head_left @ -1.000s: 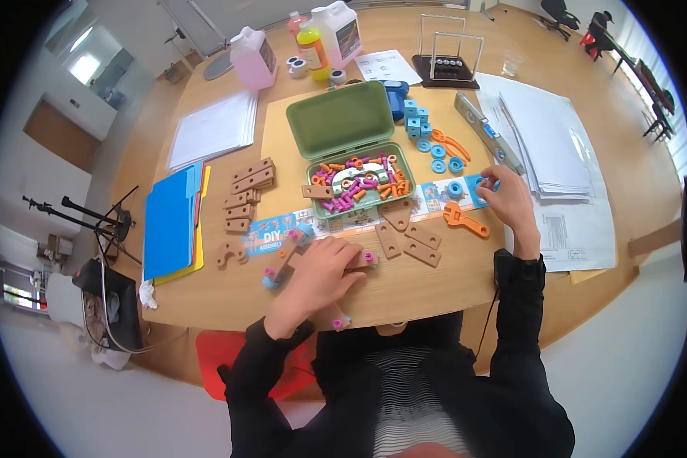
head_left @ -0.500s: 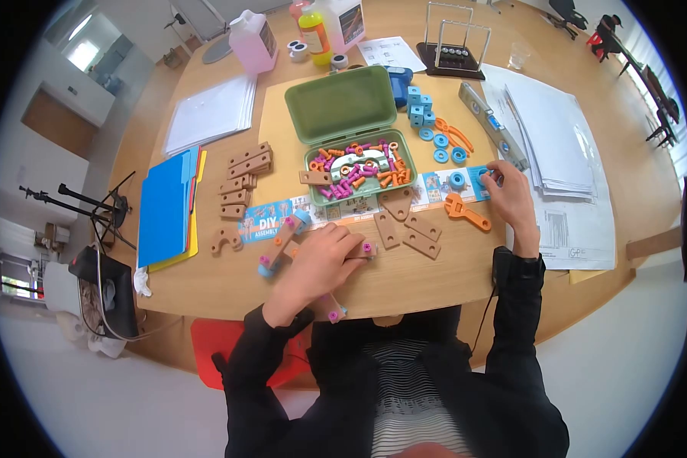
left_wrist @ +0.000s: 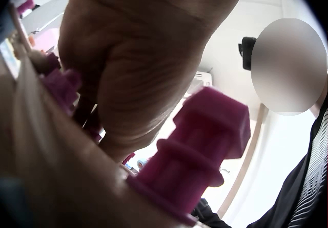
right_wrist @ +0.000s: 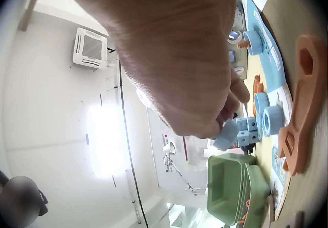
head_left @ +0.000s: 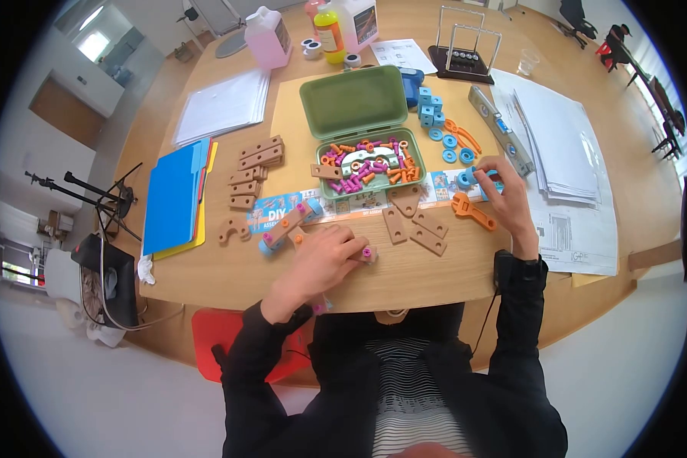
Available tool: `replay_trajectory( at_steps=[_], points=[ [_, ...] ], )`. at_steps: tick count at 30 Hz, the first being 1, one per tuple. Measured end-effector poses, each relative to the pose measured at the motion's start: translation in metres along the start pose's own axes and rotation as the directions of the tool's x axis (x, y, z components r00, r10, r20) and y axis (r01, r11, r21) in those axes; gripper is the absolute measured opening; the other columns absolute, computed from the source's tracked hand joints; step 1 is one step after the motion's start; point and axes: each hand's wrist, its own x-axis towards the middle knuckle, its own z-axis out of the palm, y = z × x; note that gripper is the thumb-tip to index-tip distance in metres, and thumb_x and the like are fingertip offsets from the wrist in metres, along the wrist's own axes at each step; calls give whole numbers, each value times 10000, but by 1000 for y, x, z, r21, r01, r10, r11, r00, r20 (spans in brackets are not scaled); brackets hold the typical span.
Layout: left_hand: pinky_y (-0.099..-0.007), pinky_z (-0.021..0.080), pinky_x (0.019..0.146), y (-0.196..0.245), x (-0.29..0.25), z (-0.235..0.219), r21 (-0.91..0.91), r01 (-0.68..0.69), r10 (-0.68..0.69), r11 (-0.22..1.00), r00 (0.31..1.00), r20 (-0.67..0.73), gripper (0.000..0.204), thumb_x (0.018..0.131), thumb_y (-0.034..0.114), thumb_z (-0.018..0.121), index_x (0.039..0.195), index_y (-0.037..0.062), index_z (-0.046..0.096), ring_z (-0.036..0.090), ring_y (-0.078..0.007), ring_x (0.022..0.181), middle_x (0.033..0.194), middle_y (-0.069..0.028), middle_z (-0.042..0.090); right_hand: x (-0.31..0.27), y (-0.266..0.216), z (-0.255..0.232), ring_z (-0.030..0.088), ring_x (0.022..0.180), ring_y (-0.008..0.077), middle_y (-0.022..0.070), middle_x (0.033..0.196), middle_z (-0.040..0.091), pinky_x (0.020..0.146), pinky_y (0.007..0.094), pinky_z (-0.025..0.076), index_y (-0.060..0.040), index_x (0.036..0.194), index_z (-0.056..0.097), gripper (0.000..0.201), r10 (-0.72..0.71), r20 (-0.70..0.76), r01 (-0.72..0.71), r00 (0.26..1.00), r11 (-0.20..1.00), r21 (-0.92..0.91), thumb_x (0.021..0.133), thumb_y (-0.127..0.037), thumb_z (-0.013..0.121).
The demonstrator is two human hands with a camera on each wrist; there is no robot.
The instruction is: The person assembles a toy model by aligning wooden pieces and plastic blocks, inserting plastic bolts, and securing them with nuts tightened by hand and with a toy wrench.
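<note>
My left hand [head_left: 317, 263] grips a brown toy assembly [head_left: 288, 221] near the table's front edge, its fingers curled over the middle strip. Pink bolts stick out of the assembly; one pink bolt [left_wrist: 195, 156] looms large beside the palm in the left wrist view. Part of the assembly is hidden under that hand. My right hand [head_left: 505, 198] pinches a small blue cylindrical piece [right_wrist: 225, 135] between thumb and fingers, above the printed strip. Below it lie another blue ring [right_wrist: 273, 120] and an orange toy wrench [head_left: 473, 211]. A blue ring with an orange bolt [right_wrist: 253, 42] stands nearby.
An open green box [head_left: 355, 99] holds pink and orange bolts. Brown strips [head_left: 259, 156] are piled at left, with more brown plates [head_left: 429, 242] in front. Blue cubes [head_left: 431, 111], orange pliers [head_left: 466, 136] and a spirit level [head_left: 502, 131] lie behind the right hand.
My right hand has moved a little left from the strip's end and lifted a blue piece. The left hand stays on the assembly, which has shifted slightly. The head view has turned a little.
</note>
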Motion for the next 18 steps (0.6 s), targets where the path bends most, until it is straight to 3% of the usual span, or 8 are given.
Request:
replay_trajectory(
  at_steps=[1,3,4,6,9,14,17,18],
  points=[
    [-433,534,881,-2,-1,1,-1,-6,6,1000,1000,8,318,859,152,824,1160,98,737,670,-313,992,997,-90,678,-2,6,5,726,960,216,97,1077,728,826,352,571,16,1089,664,150,-1,-1,1,1000,1000,-1,1026,-115,705],
    [-434,534,887,-2,-3,0,-3,-14,14,1000,1000,15,330,856,158,827,1167,96,737,671,-316,997,1008,-93,682,-4,12,13,727,976,135,86,1129,735,840,289,587,25,1099,652,132,105,67,-120,992,952,282,1042,-84,699],
    [-434,535,888,-1,-4,-1,-6,-13,14,1000,1000,17,339,855,165,831,1173,93,737,673,-317,1001,1012,-96,685,-6,14,15,727,976,135,86,1129,735,840,289,587,25,1099,652,132,105,67,-119,992,952,281,1042,-84,699],
    [-434,536,890,1,-7,-3,-10,-12,12,1000,1000,16,348,855,172,834,1179,90,737,674,-318,1005,1017,-98,688,-8,-2,27,727,957,110,85,1117,747,855,256,596,34,1091,660,126,83,82,-112,993,860,497,1031,-62,715],
    [-437,538,892,3,-8,-4,-1,-1,1,1000,1000,17,360,849,190,844,1176,82,739,676,-321,1010,1022,-100,694,-12,-29,32,729,961,109,74,1096,755,846,247,602,34,1090,669,127,137,229,-223,964,885,409,1013,-43,732],
    [-433,536,889,-3,-13,-1,-5,-31,31,1000,1000,2,345,843,205,848,1155,88,759,673,-311,1003,1021,-91,699,-11,-66,65,704,852,139,73,1056,755,726,281,578,-11,1096,715,169,-141,273,60,951,957,285,970,-102,781],
    [-424,528,904,-6,-16,-5,5,-69,69,998,997,32,335,838,205,847,1145,96,767,667,-302,998,1021,-81,699,-16,-77,86,688,844,149,79,1033,739,716,289,564,-21,1098,714,173,-139,361,39,922,962,270,966,-106,786],
    [-424,528,904,-7,-18,-6,4,-70,69,998,997,37,335,838,205,847,1145,96,767,667,-302,998,1021,-81,699,-15,-84,87,711,927,194,71,1084,743,794,332,570,-35,1119,711,197,-152,424,49,893,969,244,949,-87,796]
  ],
)
